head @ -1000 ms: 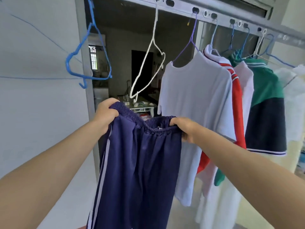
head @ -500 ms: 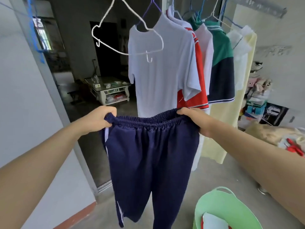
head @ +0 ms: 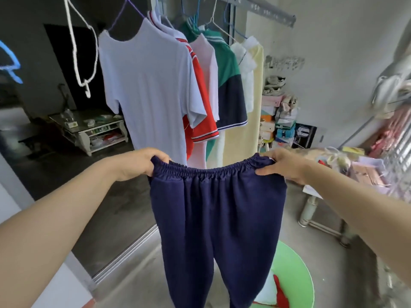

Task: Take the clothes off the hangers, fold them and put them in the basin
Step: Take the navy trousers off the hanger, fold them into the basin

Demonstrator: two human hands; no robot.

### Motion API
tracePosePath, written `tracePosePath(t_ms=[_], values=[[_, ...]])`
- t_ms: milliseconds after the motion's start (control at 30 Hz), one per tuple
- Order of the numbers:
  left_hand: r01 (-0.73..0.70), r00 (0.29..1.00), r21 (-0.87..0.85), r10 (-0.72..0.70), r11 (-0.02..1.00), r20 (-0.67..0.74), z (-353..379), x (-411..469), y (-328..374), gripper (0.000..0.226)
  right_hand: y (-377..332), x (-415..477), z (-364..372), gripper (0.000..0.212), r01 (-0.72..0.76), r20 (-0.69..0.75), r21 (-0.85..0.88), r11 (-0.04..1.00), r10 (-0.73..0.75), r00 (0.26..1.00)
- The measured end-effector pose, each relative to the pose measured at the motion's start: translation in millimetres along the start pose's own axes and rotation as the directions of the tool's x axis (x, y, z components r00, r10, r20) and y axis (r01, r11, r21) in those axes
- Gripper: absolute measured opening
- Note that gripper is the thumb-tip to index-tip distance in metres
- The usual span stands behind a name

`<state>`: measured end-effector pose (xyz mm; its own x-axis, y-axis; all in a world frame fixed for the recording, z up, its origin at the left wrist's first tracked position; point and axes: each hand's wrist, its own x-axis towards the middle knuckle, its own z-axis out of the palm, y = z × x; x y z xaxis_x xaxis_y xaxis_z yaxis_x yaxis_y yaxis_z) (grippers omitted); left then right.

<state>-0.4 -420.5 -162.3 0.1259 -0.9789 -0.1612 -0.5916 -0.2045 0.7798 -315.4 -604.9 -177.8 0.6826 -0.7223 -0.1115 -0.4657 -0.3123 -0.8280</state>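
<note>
I hold a pair of navy trousers (head: pixel 220 218) up in front of me by the elastic waistband, spread wide. My left hand (head: pixel 138 163) grips the waistband's left end and my right hand (head: pixel 282 165) pinches its right end. The legs hang down over a green basin (head: pixel 295 272) on the floor, which has a folded white and red garment in it. Behind, a white T-shirt (head: pixel 149 85), a red and white shirt (head: pixel 200 103), a green and navy shirt (head: pixel 229 85) and a pale yellow garment (head: pixel 244 134) hang on hangers from the rail (head: pixel 266 12).
An empty white hanger (head: pixel 86 52) dangles at upper left and a blue hanger (head: pixel 11 63) shows at the left edge. A dark doorway with a low glass table (head: pixel 93 127) lies left. Stacked boxes (head: pixel 280 121) and a cluttered table (head: pixel 355 172) stand on the right.
The view has swung right and down, away from the rail. My hands have pulled the waistband wider and flat, and the green basin has come further into view below the trousers.
</note>
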Motion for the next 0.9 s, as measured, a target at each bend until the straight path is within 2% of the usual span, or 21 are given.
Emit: tracePosePath(t_ms=[67, 133, 233, 333, 433, 500, 600, 667, 733, 833, 900], values=[[0.037, 0.999, -0.079, -0.034, 0.996, 0.035, 5.2, 12.0, 15.0, 0.031, 8.3, -7.1, -17.0, 0.022, 0.006, -0.212, -0.077, 0.997, -0.022, 0.977], [0.043, 0.996, -0.142, -0.031, 0.989, 0.086, 11.8, 20.1, 36.8, 0.031, 12.6, -16.2, -36.6, 0.025, 0.001, -0.364, -0.098, 0.995, -0.037, 0.931], [-0.027, 0.99, -0.233, 0.058, 0.972, 0.128, 26.1, 31.4, 73.4, 0.028, 13.0, -34.5, -67.8, 0.018, 0.017, -0.491, -0.19, 0.982, -0.11, 0.864], [-0.085, 0.994, -0.387, 0.107, 0.918, 0.036, 42.6, 46.6, 101.9, 0.028, 15.9, -43.7, -97.7, 0.029, -0.007, -0.567, -0.28, 0.96, -0.16, 0.808], [-0.179, 0.983, -0.519, 0.133, 0.836, -0.126, 60.7, 66.1, 134.2, 0.025, 14.7, -54.9, -125.5, 0.031, -0.048, -0.581, -0.28, 0.959, -0.129, 0.804], [-0.205, 0.976, -0.553, 0.127, 0.808, -0.176, 69.6, 75.3, 156.4, 0.02, 16.8, -58.0, -141.7, 0.032, -0.064, -0.596, -0.184, 0.981, -0.059, 0.801], [-0.251, 0.964, -0.368, 0.2, 0.895, -0.173, 83.0, 91.0, 179.7, 0.023, 27.3, -63.1, -163.3, 0.032, -0.03, -0.596, 0.12, 0.992, 0.096, 0.797], [-0.303, 0.945, -0.161, 0.274, 0.939, -0.181, 95.4, 99.7, 190.7, 0.026, 34.2, -72.0, -171.4, 0.023, -0.023, -0.536, 0.285, 0.958, 0.18, 0.825], [-0.306, 0.927, -0.069, 0.28, 0.95, -0.249, 106.9, 111.1, 194.7, 0.028, 44.0, -81.1, -177.0, 0.02, -0.046, -0.457, 0.403, 0.914, 0.244, 0.855], [-0.255, 0.925, -0.196, 0.18, 0.947, -0.334, 121.2, 133.4, 194.4, 0.031, 56.7, -94.2, -180.7, 0.029, -0.169, -0.318, 0.482, 0.86, 0.352, 0.881], [-0.184, 0.94, -0.291, 0.082, 0.939, -0.331, 136.0, 145.1, 199.9, 0.027, 63.8, -100.0, -179.1, 0.032, -0.238, -0.29, 0.528, 0.815, 0.436, 0.852]])
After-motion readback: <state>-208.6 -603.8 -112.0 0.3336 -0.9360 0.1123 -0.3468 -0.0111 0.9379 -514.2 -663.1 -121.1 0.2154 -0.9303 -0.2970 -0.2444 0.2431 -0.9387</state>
